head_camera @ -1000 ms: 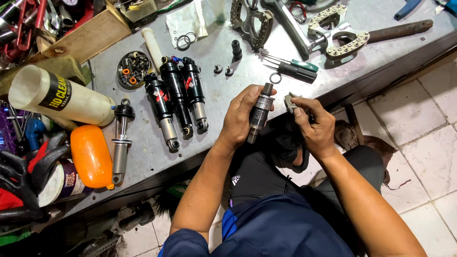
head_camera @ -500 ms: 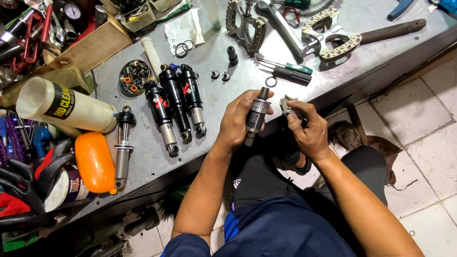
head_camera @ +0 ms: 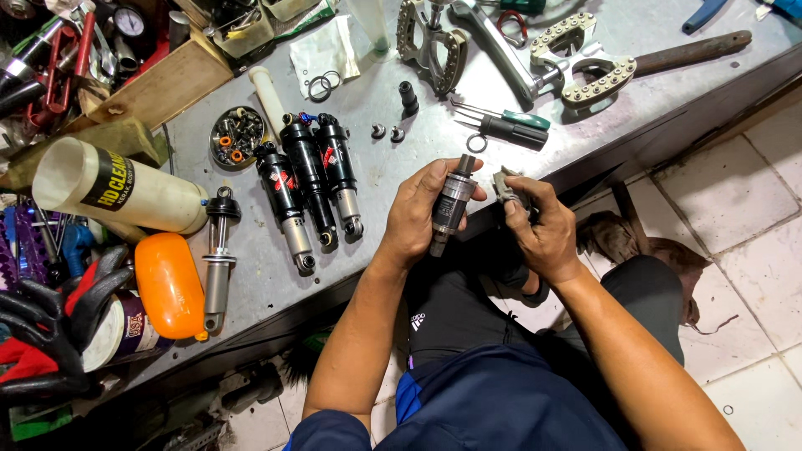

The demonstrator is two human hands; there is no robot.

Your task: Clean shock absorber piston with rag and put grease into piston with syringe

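My left hand (head_camera: 415,215) grips a cylindrical metal cartridge (head_camera: 451,205) with a spindle sticking out at both ends, held upright just in front of the workbench edge (head_camera: 585,159). My right hand (head_camera: 540,230) is beside it, fingers closed on a small grey metal part (head_camera: 506,185). The two hands are close together, almost touching. Three black shock absorbers (head_camera: 311,188) lie side by side on the bench to the left of my left hand.
On the grey metal bench lie a silver shock (head_camera: 217,259), an orange bottle (head_camera: 169,286), a cream spray bottle (head_camera: 117,188), a tin of small parts (head_camera: 236,134), a green-handled screwdriver (head_camera: 501,125), pedals (head_camera: 585,67) and black-red gloves (head_camera: 50,326). Tiled floor is at right.
Both hands hold the same parts with only slight shifts. The camera view has drifted a little, so the bench sits lower in the picture.
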